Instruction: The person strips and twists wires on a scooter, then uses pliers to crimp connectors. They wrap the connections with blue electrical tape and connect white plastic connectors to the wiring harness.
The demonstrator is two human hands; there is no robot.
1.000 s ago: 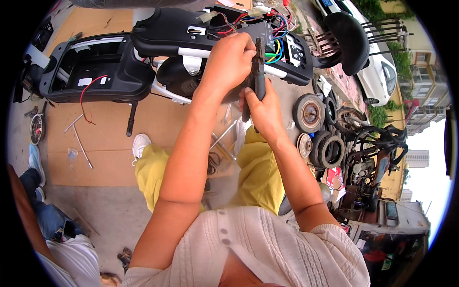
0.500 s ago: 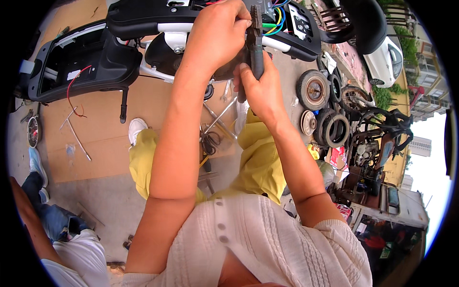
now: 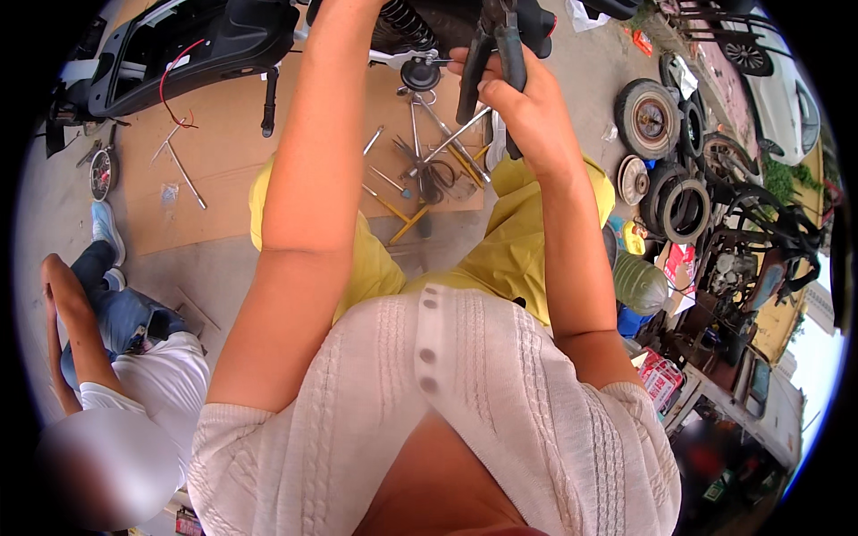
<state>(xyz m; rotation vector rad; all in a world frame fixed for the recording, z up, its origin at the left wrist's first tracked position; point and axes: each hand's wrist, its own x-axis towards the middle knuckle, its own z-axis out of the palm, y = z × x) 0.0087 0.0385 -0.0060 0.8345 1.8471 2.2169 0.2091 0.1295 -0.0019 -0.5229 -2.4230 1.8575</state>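
Observation:
My right hand (image 3: 524,94) is closed round black-handled pliers (image 3: 502,54), their handles pointing down and jaws near the top edge, over dark vehicle parts. My left forearm (image 3: 319,152) runs up out of the top of the picture, so that hand is hidden. Behind the pliers are a black coil spring (image 3: 407,25) and a round black part (image 3: 421,75) of a two-wheeler. A black body shell (image 3: 202,55) with a red wire is at upper left. Below, wrenches, T-handled tools and scissors (image 3: 420,170) lie on cardboard (image 3: 219,156) between my legs.
A co-worker (image 3: 125,348) in a white shirt is at lower left. Old tyres and wheels (image 3: 645,121) lie on the right beside motorcycle frames (image 3: 760,228) and a plastic jug (image 3: 636,281). A white car (image 3: 782,103) stands at upper right, a small wheel (image 3: 103,174) at left.
The view has tipped down, so the vehicle and my hands sit higher and my left hand has left the picture. The pliers have moved apparently rightward. More tools show below.

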